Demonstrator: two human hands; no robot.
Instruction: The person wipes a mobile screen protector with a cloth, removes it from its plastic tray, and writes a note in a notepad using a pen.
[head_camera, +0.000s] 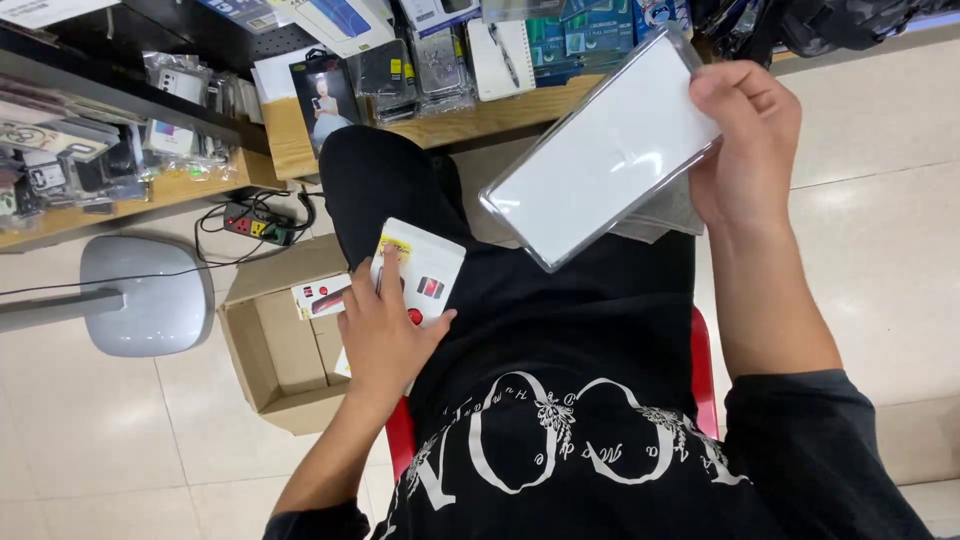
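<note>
Gripping a clear, white-backed plastic phone case (603, 150) raised over the lap in the right hand (745, 140), pinning a small white printed packet (425, 268) flat-fingered on the black-trousered thigh (380, 185) with the left hand (385, 335), likely mid-pairing, needing alignment next.

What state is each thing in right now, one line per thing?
Clear phone case: held up, tilted, in right hand.
White packet: flat on lap, under left hand.
Cardboard box: open, on floor.
Power strip: cables plugged in.
</note>
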